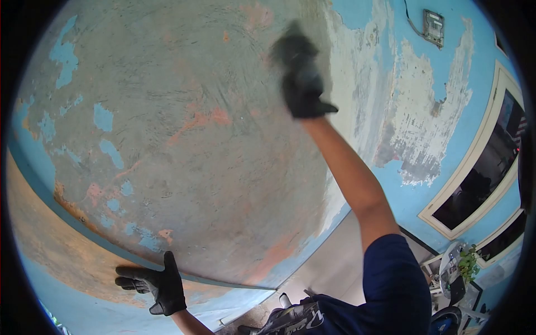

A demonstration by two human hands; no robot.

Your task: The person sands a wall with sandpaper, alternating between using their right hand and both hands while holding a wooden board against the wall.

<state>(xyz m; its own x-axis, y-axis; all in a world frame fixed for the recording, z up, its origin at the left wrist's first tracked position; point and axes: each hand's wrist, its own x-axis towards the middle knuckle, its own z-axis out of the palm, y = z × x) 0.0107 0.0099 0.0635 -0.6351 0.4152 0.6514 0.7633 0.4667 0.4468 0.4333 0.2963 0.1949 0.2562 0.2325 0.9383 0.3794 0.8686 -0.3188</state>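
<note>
My right hand (304,92), in a black glove, is raised against the upper part of the grey patched wall (223,151). Motion smears its fingers, and the thumb sticks out to the right. A dark blurred shape (294,47) extends above this hand, apparently held in it; its kind cannot be made out. Low on the left, my left hand (159,285), also gloved in black, lies with fingers spread at the wall's lower edge (117,248) and holds nothing.
Patches of blue paint (103,117) and pinkish marks (209,118) show on the wall. An electrical box (433,28) with a cable is fixed at upper right. Beyond are a framed window (480,167), a small white table (446,265) and a leafy plant (469,262).
</note>
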